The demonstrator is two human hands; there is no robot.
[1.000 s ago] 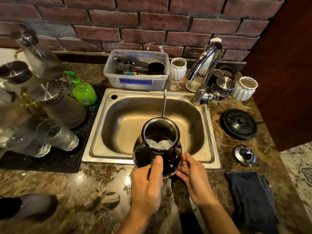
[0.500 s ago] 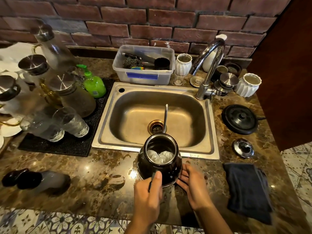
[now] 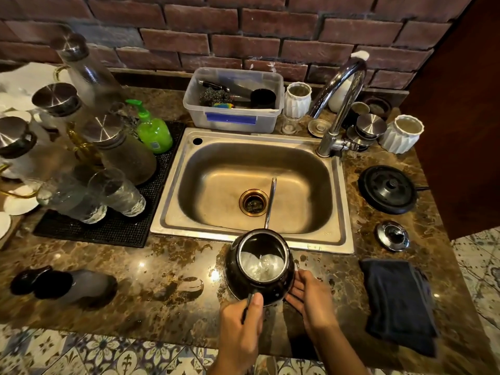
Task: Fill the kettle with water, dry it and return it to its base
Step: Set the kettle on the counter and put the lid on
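The black kettle point(image 3: 259, 266) stands lidless on the marble counter just in front of the sink, water showing inside and its thin metal spout reaching over the basin. My left hand point(image 3: 240, 323) is closed around the kettle's handle. My right hand point(image 3: 311, 296) lies flat against the kettle's lower right side, fingers together. The round black kettle base point(image 3: 388, 189) sits on the counter right of the sink. In front of the base lies the shiny kettle lid point(image 3: 392, 235). A folded dark cloth point(image 3: 397, 301) rests on the counter at the right.
The steel sink point(image 3: 173, 201) has a curved tap point(image 3: 342, 104) at its back right. Glass bottles and tumblers point(image 3: 116, 190) crowd a black mat on the left, beside a green soap bottle point(image 3: 153, 129). A plastic tub point(image 3: 232, 115) and white ribbed cups point(image 3: 401, 133) line the brick wall.
The kettle has come out of the sink, toward me, and now rests on the counter in front of it. Both hands stayed on it.
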